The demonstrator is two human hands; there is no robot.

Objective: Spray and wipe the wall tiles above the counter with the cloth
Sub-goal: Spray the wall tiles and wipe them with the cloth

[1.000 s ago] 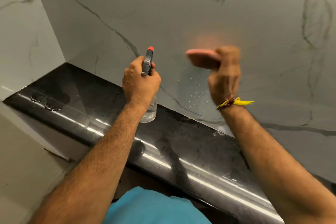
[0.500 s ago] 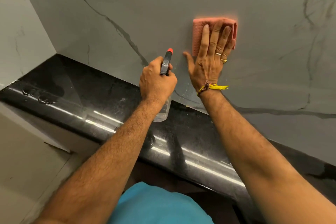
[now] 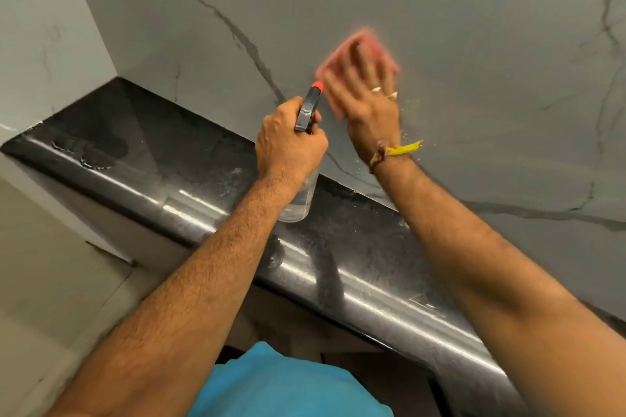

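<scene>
- R hand [image 3: 367, 101]: flat, fingers spread, pressing a pink cloth [image 3: 342, 59] against the wall tiles [image 3: 457, 44], just right of frame centre, upper half. Hand + cloth motion-blurred; cloth edges show above and left of the fingers.
- Two rings on R fingers; a thread wristband w/ yellow tassel [image 3: 396, 151] at the wrist, tassel pointing right.
- L hand [image 3: 288, 142]: fist wrapped round the neck of a clear spray bottle [image 3: 299, 200], frame centre. Dark trigger head w/ orange-red nozzle tip [image 3: 317, 85] sticks up out of the fist, tip just beside the R thumb, aimed at the wall.
- Bottle body hangs below the fist, over the black desk [image 3: 176, 159]; can't tell if its base touches the top.
- Tiles: grey-white marble look w/ dark veins; fine droplets on the wall near the R wrist and below it.
- Desk: glossy black, runs from mid-left to lower right; wet patch [image 3: 91, 152] at the left end.
- Blue shirt [image 3: 288, 386] at bottom centre.
</scene>
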